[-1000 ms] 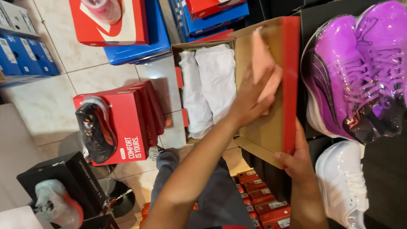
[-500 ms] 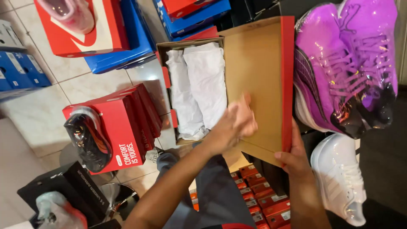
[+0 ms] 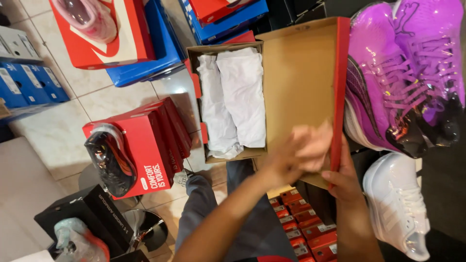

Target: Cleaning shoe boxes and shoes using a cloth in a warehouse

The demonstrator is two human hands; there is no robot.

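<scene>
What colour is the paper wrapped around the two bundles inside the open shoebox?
White: both paper-wrapped bundles in the open shoebox are plain white, clearest in the head view.

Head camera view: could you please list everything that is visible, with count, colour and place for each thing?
Open shoe box: one, brown inside with red lid, centre, held open.
Paper-wrapped bundles: two, white, lying inside the box.
Purple shoes: two, wrapped in clear film, upper right.
White shoe: one, lower right.
Red boxes: a row, left of centre, with a black shoe in front.
Blue boxes: several, far left and top.
Pink shoe: one, top left, on a red box.
Black box: one, lower left.
Left hand: blurred, on the lid's inner face.
Right hand: gripping the lid's red edge.
</scene>
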